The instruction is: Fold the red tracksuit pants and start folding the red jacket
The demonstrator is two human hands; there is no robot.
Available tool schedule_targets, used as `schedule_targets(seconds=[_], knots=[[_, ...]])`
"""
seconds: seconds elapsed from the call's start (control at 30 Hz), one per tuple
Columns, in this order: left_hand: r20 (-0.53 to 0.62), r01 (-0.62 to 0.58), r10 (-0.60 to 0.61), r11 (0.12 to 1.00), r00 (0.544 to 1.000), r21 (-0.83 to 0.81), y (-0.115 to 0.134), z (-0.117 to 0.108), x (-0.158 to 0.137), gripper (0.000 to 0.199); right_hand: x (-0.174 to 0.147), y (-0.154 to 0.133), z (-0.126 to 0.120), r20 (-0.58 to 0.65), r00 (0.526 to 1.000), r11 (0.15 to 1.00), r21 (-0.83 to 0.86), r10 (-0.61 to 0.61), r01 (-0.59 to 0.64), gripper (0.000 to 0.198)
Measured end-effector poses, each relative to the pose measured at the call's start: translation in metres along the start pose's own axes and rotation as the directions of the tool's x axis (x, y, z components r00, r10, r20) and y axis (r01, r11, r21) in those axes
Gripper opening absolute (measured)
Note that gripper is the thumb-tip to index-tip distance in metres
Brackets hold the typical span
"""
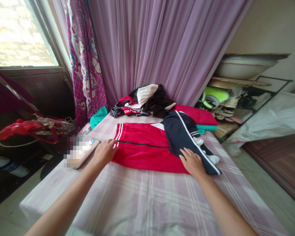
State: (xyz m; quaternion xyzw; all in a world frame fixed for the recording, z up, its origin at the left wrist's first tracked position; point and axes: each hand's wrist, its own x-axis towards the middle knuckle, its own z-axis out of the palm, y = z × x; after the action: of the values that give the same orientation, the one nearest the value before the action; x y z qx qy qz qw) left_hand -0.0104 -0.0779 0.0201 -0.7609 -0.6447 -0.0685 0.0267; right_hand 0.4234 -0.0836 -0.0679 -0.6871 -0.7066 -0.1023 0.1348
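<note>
A red zip-up jacket (145, 158) lies on the bed, its white-striped hem towards the left and a black zip running across it. Its navy sleeve (177, 131) with white piping is folded over the right end. My left hand (105, 151) rests at the striped hem, fingers stretched over the fabric's edge; its thumb is hard to make out. Spread flat, my right hand (192, 161) presses on the lower part of the sleeve and the red cloth beside it. White bunched cloth (213, 159) pokes out past the sleeve's right edge.
A phone (87, 154) lies left of my left hand. Behind the jacket are heaped black, white and red clothes (149, 100) and a folded red garment (196, 114) on teal cloth (206, 127). A rack (260, 101) stands right of the bed (147, 203); purple curtains (162, 49) hang behind.
</note>
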Motion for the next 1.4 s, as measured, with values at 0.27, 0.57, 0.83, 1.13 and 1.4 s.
schedule_targets(seconds=[0.27,0.57,0.83,1.13,1.4], knots=[[-0.011,-0.215,0.214,0.974,0.977,-0.070,0.078,0.051,0.000,0.060,-0.004,-0.112,-0.022,0.155,0.977,0.987,0.092,-0.146,0.133,0.059],[-0.014,-0.220,0.219,0.974,0.976,-0.062,0.071,0.072,-0.002,0.065,-0.030,0.023,-0.007,0.140,0.977,0.984,-0.046,-0.163,0.171,0.057],[0.000,-0.241,0.241,0.969,0.970,-0.059,0.073,0.070,-0.001,0.063,-0.043,0.081,-0.004,0.093,0.992,0.985,-0.145,-0.085,0.098,0.054],[0.032,-0.262,0.267,0.957,0.963,-0.125,0.076,0.064,0.000,0.062,-0.019,0.009,-0.028,0.046,0.999,0.998,-0.058,-0.018,0.020,0.048],[0.083,-0.297,0.305,0.950,0.949,-0.095,0.076,0.056,-0.002,0.064,-0.021,-0.026,-0.008,0.175,0.984,0.999,-0.049,0.031,-0.023,0.053]])
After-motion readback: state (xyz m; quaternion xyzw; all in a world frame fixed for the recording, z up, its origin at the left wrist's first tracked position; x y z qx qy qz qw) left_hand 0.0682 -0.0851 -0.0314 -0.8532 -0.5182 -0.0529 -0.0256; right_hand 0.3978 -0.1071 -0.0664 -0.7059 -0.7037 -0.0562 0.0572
